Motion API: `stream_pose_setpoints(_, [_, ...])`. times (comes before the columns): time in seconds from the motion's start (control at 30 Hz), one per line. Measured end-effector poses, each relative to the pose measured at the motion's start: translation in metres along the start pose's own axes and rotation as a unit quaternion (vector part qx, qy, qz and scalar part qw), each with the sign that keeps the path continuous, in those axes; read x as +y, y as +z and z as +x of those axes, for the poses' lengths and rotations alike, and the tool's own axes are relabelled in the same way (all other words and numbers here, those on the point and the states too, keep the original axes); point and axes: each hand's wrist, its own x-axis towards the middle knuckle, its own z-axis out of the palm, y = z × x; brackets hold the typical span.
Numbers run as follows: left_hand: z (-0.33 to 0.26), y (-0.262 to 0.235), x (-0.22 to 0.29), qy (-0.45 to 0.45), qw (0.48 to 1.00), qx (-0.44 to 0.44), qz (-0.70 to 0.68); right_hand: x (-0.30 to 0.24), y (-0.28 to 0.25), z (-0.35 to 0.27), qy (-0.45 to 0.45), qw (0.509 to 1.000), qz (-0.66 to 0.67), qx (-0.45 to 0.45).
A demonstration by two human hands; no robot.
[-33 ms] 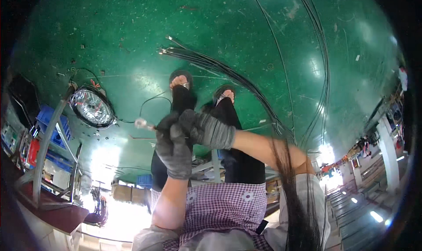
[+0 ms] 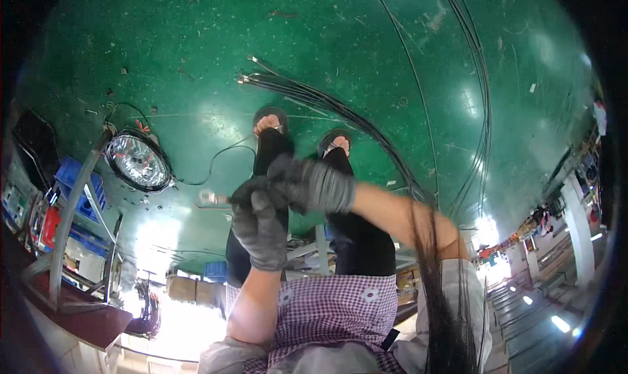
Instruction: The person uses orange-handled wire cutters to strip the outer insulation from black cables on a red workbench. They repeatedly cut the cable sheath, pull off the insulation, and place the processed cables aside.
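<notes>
Both of my hands wear dark grey knit gloves and meet above my lap. My left hand point(image 2: 260, 229) is closed, its thumb pressed against the fingers, around the base of a cable with a metal ring lug point(image 2: 208, 196). The lug sticks out to the left of the fingers. Against the left hand, my right hand point(image 2: 317, 186) is closed too, slightly smeared by motion. Its fingers overlap the left ones, and what lies inside them is hidden.
A bundle of black cables point(image 2: 314, 96) curves across the green floor beyond my feet. At left lies a coil in shiny wrap point(image 2: 136, 161), beside a metal-legged table point(image 2: 72, 223) and blue crates point(image 2: 78, 184). More long cables point(image 2: 483, 79) run along the right.
The lug has dropped a little and turned nearly level. My right hand has shifted slightly right and up, while the left stays almost in place.
</notes>
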Motion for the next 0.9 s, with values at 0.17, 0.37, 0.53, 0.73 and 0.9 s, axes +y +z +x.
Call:
stream_pose_setpoints(0.17, [-0.01, 0.01, 0.024, -0.042, 0.996, -0.081, -0.003, 0.218, 0.009, 0.049, 0.394, 0.892, -0.183, 0.124])
stream_pose_setpoints(0.37, [0.003, 0.016, 0.047, -0.032, 0.987, -0.113, 0.113, 0.27, -0.056, 0.092, 0.572, 0.818, -0.067, 0.001])
stream_pose_setpoints(0.53, [-0.009, 0.019, 0.028, 0.049, 0.984, -0.139, 0.097, 0.246, -0.013, 0.096, 0.383, 0.921, -0.063, 0.018])
stream_pose_setpoints(0.73, [-0.018, -0.017, -0.034, 0.043, 0.996, -0.031, 0.069, 0.02, -0.118, 0.06, -0.059, 0.964, 0.099, 0.238])
stream_pose_setpoints(0.9, [-0.069, -0.047, 0.004, 0.112, 0.983, 0.03, 0.14, -0.15, -0.27, 0.064, -0.14, 0.96, 0.009, 0.243])
